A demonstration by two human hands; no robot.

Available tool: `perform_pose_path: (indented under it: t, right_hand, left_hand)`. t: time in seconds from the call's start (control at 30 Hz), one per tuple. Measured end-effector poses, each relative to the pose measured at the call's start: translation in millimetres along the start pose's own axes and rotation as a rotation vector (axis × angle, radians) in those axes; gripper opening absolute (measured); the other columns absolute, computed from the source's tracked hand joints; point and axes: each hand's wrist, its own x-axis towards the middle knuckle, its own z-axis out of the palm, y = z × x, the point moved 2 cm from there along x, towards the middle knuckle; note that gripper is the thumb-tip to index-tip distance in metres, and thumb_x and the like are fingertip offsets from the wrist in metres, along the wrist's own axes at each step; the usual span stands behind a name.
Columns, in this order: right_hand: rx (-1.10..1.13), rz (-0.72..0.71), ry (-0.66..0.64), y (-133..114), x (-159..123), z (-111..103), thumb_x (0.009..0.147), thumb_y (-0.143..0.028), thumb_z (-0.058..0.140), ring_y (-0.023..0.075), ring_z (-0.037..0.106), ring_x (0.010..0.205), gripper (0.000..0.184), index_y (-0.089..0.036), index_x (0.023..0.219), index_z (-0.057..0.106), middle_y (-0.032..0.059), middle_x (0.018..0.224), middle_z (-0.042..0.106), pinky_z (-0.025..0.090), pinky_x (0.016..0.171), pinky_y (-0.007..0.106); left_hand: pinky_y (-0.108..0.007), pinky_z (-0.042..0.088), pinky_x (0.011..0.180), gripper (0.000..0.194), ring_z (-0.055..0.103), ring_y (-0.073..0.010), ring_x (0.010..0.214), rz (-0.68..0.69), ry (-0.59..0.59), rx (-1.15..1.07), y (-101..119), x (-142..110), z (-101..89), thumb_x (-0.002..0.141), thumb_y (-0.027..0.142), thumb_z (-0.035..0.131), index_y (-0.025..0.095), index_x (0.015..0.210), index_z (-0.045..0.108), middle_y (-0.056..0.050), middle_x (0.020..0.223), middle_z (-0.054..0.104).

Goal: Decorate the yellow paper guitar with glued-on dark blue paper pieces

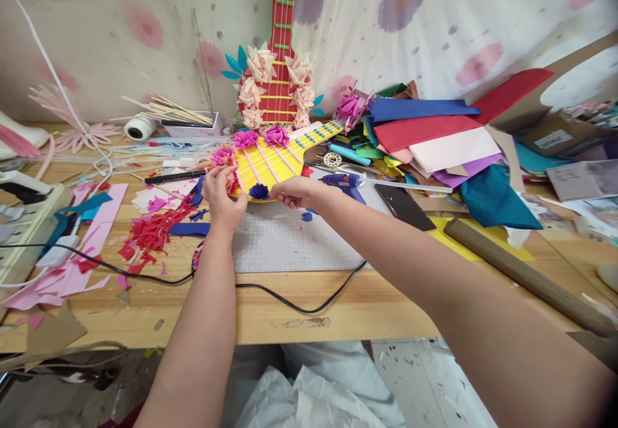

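A yellow toy guitar (282,165) lies tilted on the grey cutting mat (290,248), with pink strips, white strings and blue-marked frets. Pink and magenta paper flowers (246,138) sit along its upper and left edge. My left hand (224,195) is curved around the guitar's left end, by the flowers, and grips it. At the lower edge of the body is a dark blue paper flower (259,190). My right hand (295,192) has its fingers curled, thumb and forefinger pinched at that flower's right side. What lies beneath the fingers is partly hidden.
A blue glue gun (344,183) and a black phone (404,206) lie to the right. Behind stands a red guitar (282,96) with peach flowers. Coloured sheets (434,132) are piled at right, red scraps (157,232) at left. A black cable (299,309) crosses the front.
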Motion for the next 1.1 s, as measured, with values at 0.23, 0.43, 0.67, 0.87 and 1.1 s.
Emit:
perform_pose_path:
  t: [0.23,0.43,0.67,0.87,1.1]
  right_hand:
    - [0.205,0.085,-0.061,6,-7,1,0.072,-0.008,0.054,0.0016,0.030,0.037,0.015,-0.014,0.059,0.048,-0.0070,0.044,0.041,0.023,0.038,0.013]
    - [0.236,0.060,-0.076,10,-3,2,0.072,-0.009,0.053,0.0020,0.027,0.038,0.018,-0.014,0.056,0.047,-0.0069,0.043,0.039,0.021,0.038,0.015]
    - [0.275,0.032,-0.096,17,2,3,0.076,-0.010,0.052,0.0013,0.027,0.035,0.016,-0.014,0.061,0.050,-0.0079,0.042,0.040,0.020,0.037,0.014]
    - [0.277,-0.032,-0.066,19,-4,-2,0.076,-0.012,0.056,0.0011,0.028,0.036,0.013,-0.014,0.065,0.050,-0.0085,0.044,0.042,0.020,0.038,0.015]
    - [0.206,-0.222,0.002,32,-23,-37,0.077,-0.017,0.058,0.0024,0.030,0.038,0.010,-0.015,0.069,0.052,-0.0074,0.047,0.044,0.020,0.039,0.017]
  left_hand:
    - [-0.057,0.000,0.108,0.081,0.016,-0.0353,0.138,0.121,-0.214,0.100,19,-7,8.3,0.053,0.023,0.071,0.027,0.129,0.041,-0.013,0.144,0.031]
    - [-0.057,-0.002,0.109,0.080,0.017,-0.0333,0.138,0.089,-0.176,0.099,14,-7,13.6,0.057,0.024,0.069,0.025,0.131,0.039,-0.014,0.144,0.033]
    - [-0.055,0.002,0.110,0.078,0.023,-0.0318,0.137,0.080,-0.170,0.084,14,-6,14.8,0.057,0.019,0.065,0.024,0.131,0.039,-0.014,0.141,0.038]
    - [-0.052,0.004,0.111,0.079,0.026,-0.0300,0.136,0.107,-0.175,0.091,15,-7,14.9,0.057,0.016,0.061,0.022,0.132,0.038,-0.014,0.140,0.039]
    - [-0.048,0.014,0.111,0.062,0.037,-0.0282,0.128,0.171,-0.050,0.031,29,-8,8.2,0.061,0.013,0.056,0.020,0.121,0.045,-0.013,0.130,0.047]
